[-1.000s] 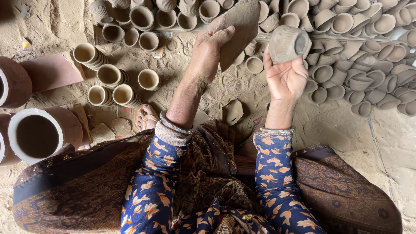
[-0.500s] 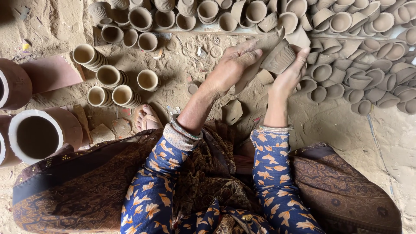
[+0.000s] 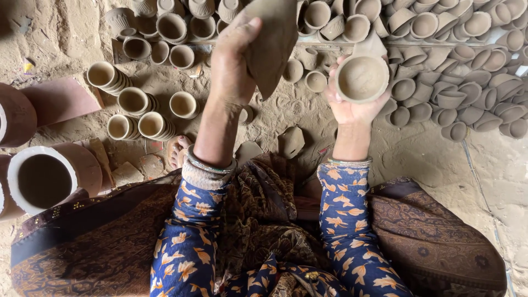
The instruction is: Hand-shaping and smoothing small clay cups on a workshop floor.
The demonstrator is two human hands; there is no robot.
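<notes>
My left hand (image 3: 234,66) is raised and grips a flat, wedge-shaped piece of unfired clay (image 3: 272,38) by its edge. My right hand (image 3: 352,107) holds up a small round clay cup (image 3: 362,78), its open mouth facing me. The two hands are level with each other, a short gap between the clay piece and the cup. Both sleeves are blue with an orange flower print, with bangles at the wrists.
Stacks of small clay cups (image 3: 126,99) lie on the sandy ground at the left. Many loose cups (image 3: 456,49) crowd the upper right. Large clay pots (image 3: 47,176) stand at the left edge. Broken shards (image 3: 290,142) lie near my foot (image 3: 177,153).
Both hands have come up toward the camera. The cup in my right hand has turned so its mouth faces me, and the flat clay piece has risen with my left hand.
</notes>
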